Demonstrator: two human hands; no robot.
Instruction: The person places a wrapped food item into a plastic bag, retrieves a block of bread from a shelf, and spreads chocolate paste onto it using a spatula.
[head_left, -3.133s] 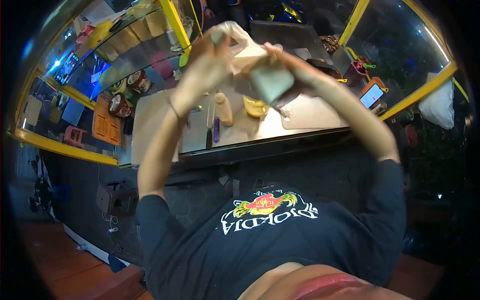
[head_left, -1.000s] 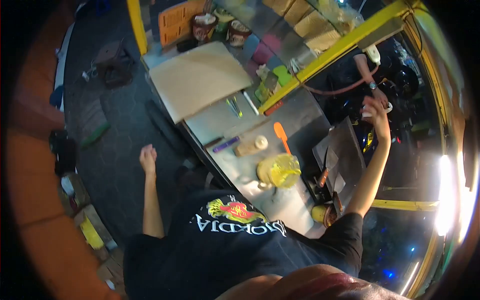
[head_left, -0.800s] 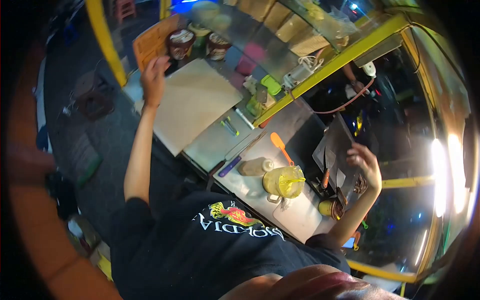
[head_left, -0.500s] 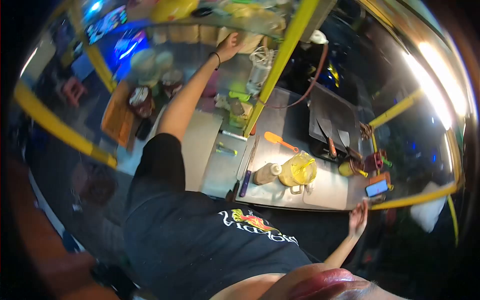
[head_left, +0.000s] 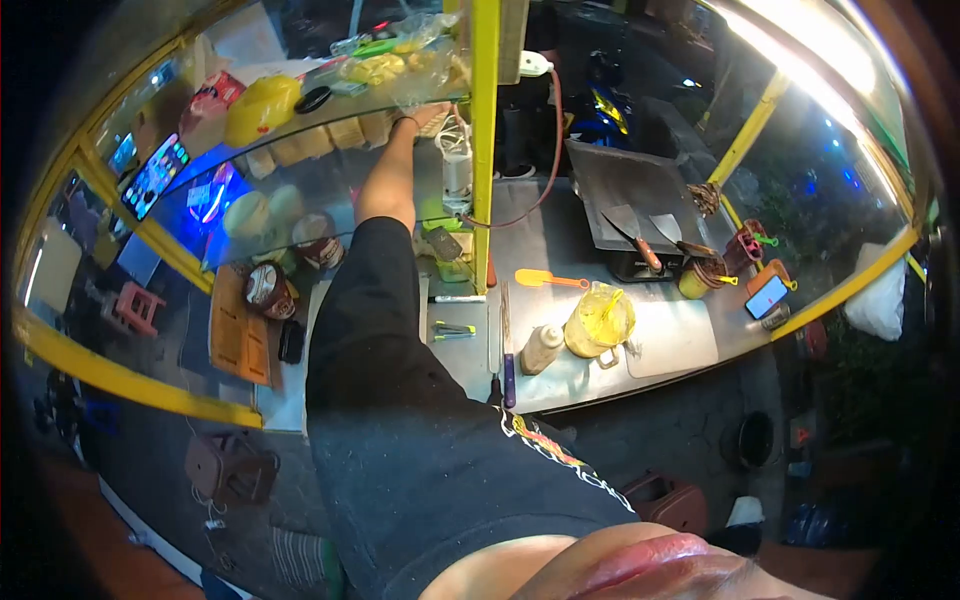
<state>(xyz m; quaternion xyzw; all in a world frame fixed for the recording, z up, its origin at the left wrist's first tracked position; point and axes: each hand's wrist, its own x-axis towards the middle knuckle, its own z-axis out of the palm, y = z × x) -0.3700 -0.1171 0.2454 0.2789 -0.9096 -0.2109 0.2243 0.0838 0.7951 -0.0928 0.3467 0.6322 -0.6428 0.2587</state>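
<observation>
My left hand [head_left: 432,113] is stretched up to the clear bag [head_left: 405,62] on the glass shelf [head_left: 300,120], grip unclear, right hand out of sight; next I'd need a firm pinch.

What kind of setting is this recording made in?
Most likely a street food cart at night. It has a yellow frame with glass panels, a steel counter holding a dark griddle with spatulas, and a squeeze bottle. The left hand reaches up to a shelf.

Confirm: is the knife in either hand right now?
No. The knife lies on the steel counter; the left hand reaches up to the shelf.
</observation>
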